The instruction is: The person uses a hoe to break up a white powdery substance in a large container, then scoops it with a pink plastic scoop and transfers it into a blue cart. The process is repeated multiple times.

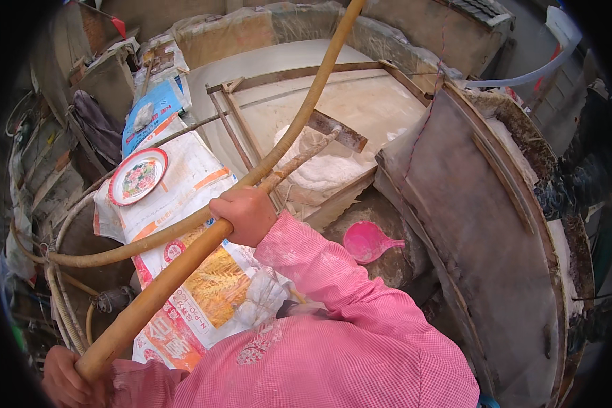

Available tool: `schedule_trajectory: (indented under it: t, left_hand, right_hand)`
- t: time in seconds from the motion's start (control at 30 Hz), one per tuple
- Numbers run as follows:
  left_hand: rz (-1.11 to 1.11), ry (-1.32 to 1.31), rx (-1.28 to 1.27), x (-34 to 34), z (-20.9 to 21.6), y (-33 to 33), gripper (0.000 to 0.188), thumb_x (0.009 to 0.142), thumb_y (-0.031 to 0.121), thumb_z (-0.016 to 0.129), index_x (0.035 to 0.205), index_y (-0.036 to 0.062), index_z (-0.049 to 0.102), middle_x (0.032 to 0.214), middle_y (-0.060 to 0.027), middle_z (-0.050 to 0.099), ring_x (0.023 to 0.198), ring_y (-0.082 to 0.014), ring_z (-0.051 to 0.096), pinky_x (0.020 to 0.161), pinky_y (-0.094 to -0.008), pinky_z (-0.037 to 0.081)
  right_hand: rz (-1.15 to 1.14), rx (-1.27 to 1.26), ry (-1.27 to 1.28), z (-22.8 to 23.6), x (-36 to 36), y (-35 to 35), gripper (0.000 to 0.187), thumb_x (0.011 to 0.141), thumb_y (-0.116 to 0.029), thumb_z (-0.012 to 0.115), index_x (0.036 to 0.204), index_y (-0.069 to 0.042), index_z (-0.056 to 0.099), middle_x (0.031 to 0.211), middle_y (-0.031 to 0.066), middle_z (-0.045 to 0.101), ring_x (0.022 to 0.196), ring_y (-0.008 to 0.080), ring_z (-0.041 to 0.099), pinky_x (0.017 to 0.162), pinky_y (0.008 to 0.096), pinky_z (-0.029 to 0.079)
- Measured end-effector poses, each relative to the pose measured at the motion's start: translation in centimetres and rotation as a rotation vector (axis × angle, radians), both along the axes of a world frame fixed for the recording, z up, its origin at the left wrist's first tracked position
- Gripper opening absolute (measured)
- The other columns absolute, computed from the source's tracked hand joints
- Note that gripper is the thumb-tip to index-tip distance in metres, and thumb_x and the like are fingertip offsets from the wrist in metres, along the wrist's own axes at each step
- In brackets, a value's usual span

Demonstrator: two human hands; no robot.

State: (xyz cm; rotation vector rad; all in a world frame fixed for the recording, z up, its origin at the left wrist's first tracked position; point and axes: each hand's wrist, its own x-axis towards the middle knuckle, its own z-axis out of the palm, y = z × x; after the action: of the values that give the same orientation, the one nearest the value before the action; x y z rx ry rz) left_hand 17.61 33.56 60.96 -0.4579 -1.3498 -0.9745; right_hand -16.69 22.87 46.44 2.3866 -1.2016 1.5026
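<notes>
Grip: the right hand (243,215) is a fist curled around a wooden pole (156,302) partway along it; the left hand (64,381), at lower left, wraps the pole's thick butt end.
Pole: slants from lower left toward upper right, narrowing past the right fist, and ends in a flat, rusty metal blade (355,141).
Blade: at a pale, wet-looking mass (330,173) inside a shallow vat with a wooden rim (289,77).
Hose: a tan hose (314,92) curves from the top edge down to the left, passing close by the right fist; whether they touch, I cannot tell.
Left side: printed sacks (214,272) lie under the pole; a red-rimmed, flowered plate (138,177) rests on white sacking.
Right side: a pink dipper (364,242) lies beside a large grey panel (476,204).
</notes>
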Motion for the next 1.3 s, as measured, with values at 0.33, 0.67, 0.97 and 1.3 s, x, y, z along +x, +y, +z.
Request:
schedule_trajectory:
  t: [0.33,0.67,0.97,1.3]
  left_hand:
    - [0.063,-0.337,0.140,-21.7,-7.2,-5.2,0.020,0.088,0.015,0.055,0.074,0.0126,0.041,0.056,0.0013,0.043,0.052,-0.0133,0.043,0.063,-0.0365,0.036]
    - [0.254,-0.222,0.331,-9.0,-4.8,-1.4,0.019,0.088,0.014,0.053,0.075,0.0122,0.039,0.056,0.0019,0.044,0.052,-0.0106,0.044,0.063,-0.0313,0.037]
    - [0.159,-0.159,0.203,0.8,-4.0,4.0,0.023,0.091,0.016,0.051,0.071,0.0138,0.038,0.059,0.0012,0.043,0.054,-0.0097,0.043,0.063,-0.0277,0.034]
    - [-0.063,-0.035,-0.111,-2.4,-3.0,0.6,0.033,0.085,0.016,0.063,0.063,0.0167,0.038,0.044,0.0083,0.038,0.038,-0.0049,0.040,0.048,-0.0192,0.037]
  right_hand:
    - [-0.325,0.088,-0.097,-9.4,-18.6,-5.7,0.018,0.065,-0.004,0.068,0.071,-0.009,0.052,0.064,0.0101,0.054,0.068,0.0325,0.056,0.061,0.0411,0.042]
    - [-0.196,0.151,-0.101,-8.1,-6.5,-3.2,0.015,0.065,-0.009,0.067,0.069,-0.010,0.053,0.066,0.0084,0.056,0.068,0.0319,0.057,0.063,0.0419,0.042]
    - [-0.020,0.141,0.020,-3.8,1.8,3.2,0.019,0.063,-0.009,0.068,0.072,-0.010,0.052,0.065,0.0074,0.054,0.067,0.0306,0.058,0.061,0.0428,0.042]
    - [-0.123,-0.021,-0.023,-1.7,-2.6,1.4,0.020,0.062,-0.009,0.067,0.071,-0.009,0.049,0.065,0.0071,0.052,0.063,0.0300,0.056,0.057,0.0405,0.041]
